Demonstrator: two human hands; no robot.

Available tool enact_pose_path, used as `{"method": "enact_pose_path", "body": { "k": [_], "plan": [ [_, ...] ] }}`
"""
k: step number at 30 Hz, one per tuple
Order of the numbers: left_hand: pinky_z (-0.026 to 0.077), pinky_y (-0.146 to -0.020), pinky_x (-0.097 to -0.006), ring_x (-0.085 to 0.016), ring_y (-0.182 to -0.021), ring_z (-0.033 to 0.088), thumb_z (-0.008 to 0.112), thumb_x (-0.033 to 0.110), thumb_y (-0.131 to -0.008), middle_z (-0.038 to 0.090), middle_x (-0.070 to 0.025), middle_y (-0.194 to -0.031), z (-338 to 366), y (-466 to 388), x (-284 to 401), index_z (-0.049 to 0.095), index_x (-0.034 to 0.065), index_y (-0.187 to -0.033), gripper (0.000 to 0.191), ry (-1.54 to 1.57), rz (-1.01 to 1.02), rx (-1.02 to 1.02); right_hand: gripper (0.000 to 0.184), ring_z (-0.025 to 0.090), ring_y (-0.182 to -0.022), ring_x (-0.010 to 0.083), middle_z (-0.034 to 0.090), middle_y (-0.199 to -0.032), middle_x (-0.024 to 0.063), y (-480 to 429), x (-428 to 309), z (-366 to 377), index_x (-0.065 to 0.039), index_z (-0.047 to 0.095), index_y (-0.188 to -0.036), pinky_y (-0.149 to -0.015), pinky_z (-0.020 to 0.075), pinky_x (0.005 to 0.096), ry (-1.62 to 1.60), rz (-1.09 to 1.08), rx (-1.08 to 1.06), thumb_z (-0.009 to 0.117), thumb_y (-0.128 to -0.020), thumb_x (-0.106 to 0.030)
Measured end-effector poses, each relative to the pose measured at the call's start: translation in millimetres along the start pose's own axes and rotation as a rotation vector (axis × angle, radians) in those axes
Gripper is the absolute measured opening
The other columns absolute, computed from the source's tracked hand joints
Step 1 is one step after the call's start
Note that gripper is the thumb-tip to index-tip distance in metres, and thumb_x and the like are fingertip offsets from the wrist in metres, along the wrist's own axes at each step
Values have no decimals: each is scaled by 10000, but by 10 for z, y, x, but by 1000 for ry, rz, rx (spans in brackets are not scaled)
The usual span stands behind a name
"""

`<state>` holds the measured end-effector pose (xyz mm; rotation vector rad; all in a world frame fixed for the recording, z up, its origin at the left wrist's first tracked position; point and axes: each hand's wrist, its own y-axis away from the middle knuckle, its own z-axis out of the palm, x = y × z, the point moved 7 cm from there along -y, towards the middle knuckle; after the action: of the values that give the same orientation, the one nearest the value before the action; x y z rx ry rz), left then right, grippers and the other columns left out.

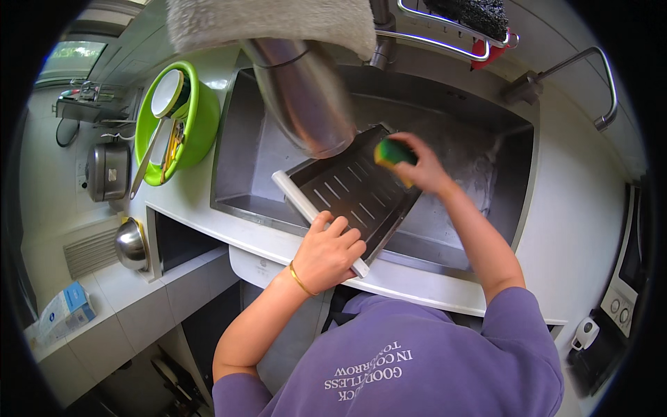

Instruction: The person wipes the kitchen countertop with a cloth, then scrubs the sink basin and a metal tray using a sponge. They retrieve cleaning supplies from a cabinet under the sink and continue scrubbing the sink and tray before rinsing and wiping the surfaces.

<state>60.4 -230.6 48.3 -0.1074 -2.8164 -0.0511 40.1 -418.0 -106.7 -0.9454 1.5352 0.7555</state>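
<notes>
My left hand (333, 253) grips the pale front edge of a dark slotted metal tray (346, 193), which is tilted over the front rim of a stainless steel sink (443, 250). In my right hand (424, 164) is a green and yellow scouring sponge (393, 154), held at the tray's far right side. The fingers beneath the tray and the sponge's far side are partly hidden. A blurred metal faucet (307, 99) with a pale cloth (271, 23) above it hangs over the sink and covers the tray's upper left corner.
Left of the sink stands a green plastic tub (203, 125) with bowls and utensils. A wire rack (443, 44) holds a dark scrubber behind the sink. A slim curved tap (607, 88) rises at the back right. A steel bowl (131, 245) sits lower left.
</notes>
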Motion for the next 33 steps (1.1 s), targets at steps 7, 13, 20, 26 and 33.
{"method": "enact_pose_path", "body": {
  "k": [7, 13, 20, 26, 33],
  "plan": [
    [383, -772, -363, -196, -721, 478, 541, 114, -663, 453, -39, -666, 9, -18, 40, 480, 84, -669, 69, -57, 87, 66, 534, 452, -1044, 282, 503, -1070, 137, -92, -1284, 972, -116, 562, -1148, -922, 368, 364, -141, -324, -225, 591, -616, -136],
    [385, -815, -380, -196, -740, 476, 538, 103, -674, 451, -34, -677, 124, 41, 114, 487, 81, -688, 57, -81, 98, -10, 465, 424, -1025, 335, 482, -1077, 175, -690, -938, 1168, -88, 577, -1066, -908, 373, 395, 165, -356, 115, 656, -631, -230],
    [340, -929, -454, -217, -833, 498, 557, 74, -643, 478, -38, -740, 158, 109, 31, 497, 92, -674, 69, -57, 26, 94, 535, 446, -1049, 379, 499, -1093, 233, 2, 365, -498, -154, 541, -1167, -900, 380, 422, 715, 101, 512, 661, -665, -292],
    [139, -1021, -580, -219, -984, 496, 586, 47, -580, 513, -3, -845, 168, 116, -116, 502, 100, -643, 117, -21, -82, 240, 646, 399, -1103, 372, 438, -1172, 208, 1127, 1335, -1083, -157, 432, -1270, -907, 373, 424, 1133, 764, 435, 666, -685, -300],
    [368, -848, -377, -225, -759, 493, 567, 7, -606, 482, -60, -742, 312, 42, -124, 519, 74, -684, 114, 64, 31, 94, 612, 417, -1111, 351, 441, -1191, 175, 1230, 1424, -1081, -175, 433, -1257, -905, 389, 421, 1088, 739, 398, 661, -695, -263]
  ]
}}
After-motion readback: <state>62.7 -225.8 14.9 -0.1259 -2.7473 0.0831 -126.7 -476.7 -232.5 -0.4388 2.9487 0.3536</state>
